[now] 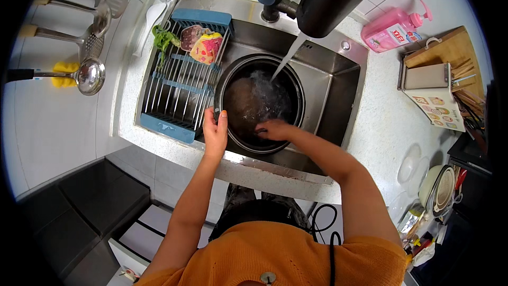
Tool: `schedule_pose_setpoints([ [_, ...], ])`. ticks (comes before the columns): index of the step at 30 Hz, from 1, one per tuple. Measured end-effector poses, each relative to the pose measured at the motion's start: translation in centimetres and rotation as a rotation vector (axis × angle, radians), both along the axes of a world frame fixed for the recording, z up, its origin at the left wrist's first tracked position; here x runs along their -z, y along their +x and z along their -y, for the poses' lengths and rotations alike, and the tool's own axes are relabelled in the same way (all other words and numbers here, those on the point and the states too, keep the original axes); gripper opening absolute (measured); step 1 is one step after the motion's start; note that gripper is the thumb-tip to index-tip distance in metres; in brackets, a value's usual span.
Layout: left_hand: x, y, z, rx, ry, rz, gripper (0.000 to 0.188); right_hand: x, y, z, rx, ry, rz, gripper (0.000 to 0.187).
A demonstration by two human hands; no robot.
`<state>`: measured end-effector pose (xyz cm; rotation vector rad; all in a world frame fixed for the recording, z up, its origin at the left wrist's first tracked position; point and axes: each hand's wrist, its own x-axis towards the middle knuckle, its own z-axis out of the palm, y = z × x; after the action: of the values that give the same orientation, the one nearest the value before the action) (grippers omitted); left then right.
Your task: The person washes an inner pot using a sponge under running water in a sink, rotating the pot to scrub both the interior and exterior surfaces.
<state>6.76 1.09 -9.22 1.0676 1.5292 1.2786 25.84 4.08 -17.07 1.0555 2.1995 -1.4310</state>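
Note:
A dark round pot (248, 144) stands in the steel sink (341, 87), holding brownish water (243, 95). From above, a water stream (289, 55) falls into it and stirs up bubbles. My left hand (214, 136) grips the pot's left side, at its rim or handle, thumb on top. Inside the pot, near its front wall, is my right hand (275, 130). Its fingers are curled, with the tips partly hidden, and what they hold, if anything, does not show clearly.
Left of the pot, a blue-ended drying rack (164, 127) carries green leaves (165, 39) and colourful sponges (206, 47). A thick black spout (338, 0) overhangs the sink. Right stand a pink pump bottle (391, 30) and a utensil holder (434, 103). Ladles (91, 77) hang left.

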Motion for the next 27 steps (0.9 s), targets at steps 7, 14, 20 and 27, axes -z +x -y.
schedule_pose_setpoints([
  [7, -0.2, 0.0, 0.1, 0.005, -0.023, 0.012, 0.018, 0.7, 2.1, -4.7, -0.336, 0.846, 0.381, 0.020],
  [14, 0.7, -0.3, 0.1, 0.002, -0.044, -0.096, 0.019, -0.3, 0.2, 0.1, -0.061, 0.320, 0.190, 0.029],
  [20, 0.3, -0.2, 0.1, -0.010, -0.010, -0.086, 0.018, -7.4, -1.1, -0.1, 0.383, -0.632, -0.277, 0.040],
  [27, 0.5, 0.0, -0.1, -0.001, -0.033, -0.070, 0.020, -4.7, 6.3, 1.2, -0.051, 0.267, -0.124, 0.030],
])
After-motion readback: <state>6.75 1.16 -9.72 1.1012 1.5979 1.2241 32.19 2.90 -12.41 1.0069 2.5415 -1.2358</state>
